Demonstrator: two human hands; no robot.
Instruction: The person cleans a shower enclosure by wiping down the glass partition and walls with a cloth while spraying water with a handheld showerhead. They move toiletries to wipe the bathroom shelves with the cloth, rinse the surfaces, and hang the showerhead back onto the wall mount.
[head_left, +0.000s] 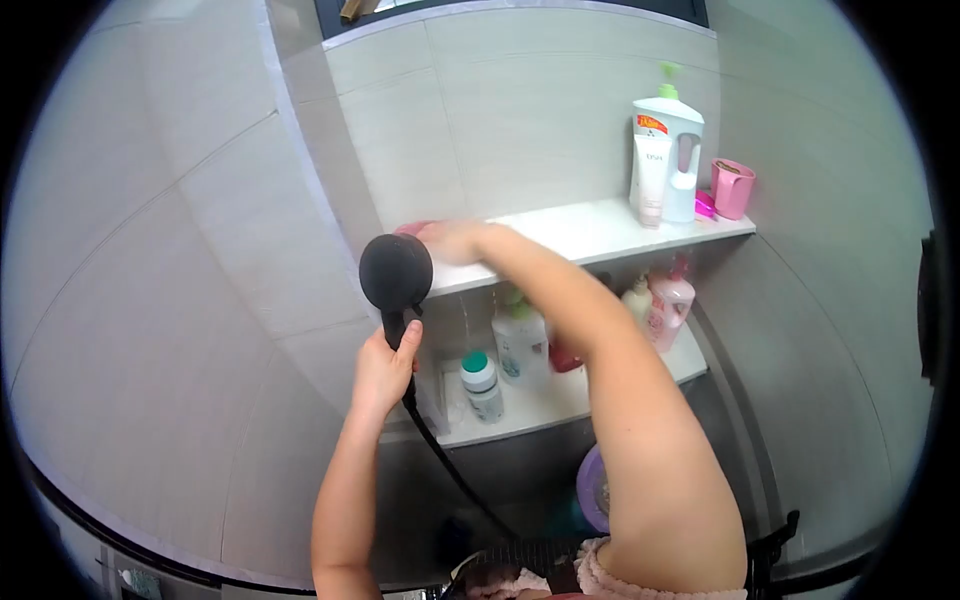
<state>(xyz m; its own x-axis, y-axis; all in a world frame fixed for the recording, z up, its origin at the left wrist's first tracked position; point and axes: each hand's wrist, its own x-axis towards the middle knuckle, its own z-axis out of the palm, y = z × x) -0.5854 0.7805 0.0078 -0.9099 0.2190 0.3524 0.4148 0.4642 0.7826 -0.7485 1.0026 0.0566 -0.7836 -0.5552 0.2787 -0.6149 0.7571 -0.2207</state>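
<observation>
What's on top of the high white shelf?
On the shelf, right end: pump bottle, white tube in front, magenta item, pink cup. Left end: the right hand and shower head partly cover something pink, so its full shape is hidden.

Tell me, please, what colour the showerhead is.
The showerhead is black; it shows best in the head view.

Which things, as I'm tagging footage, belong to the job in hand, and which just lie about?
In use, apparently:
black round shower head in the left hand
blurred pink item at the right hand
white upper shelf

Lying about, among others:
white green-pump bottle
white tube
pink plastic mug
white green-capped bottle
</observation>
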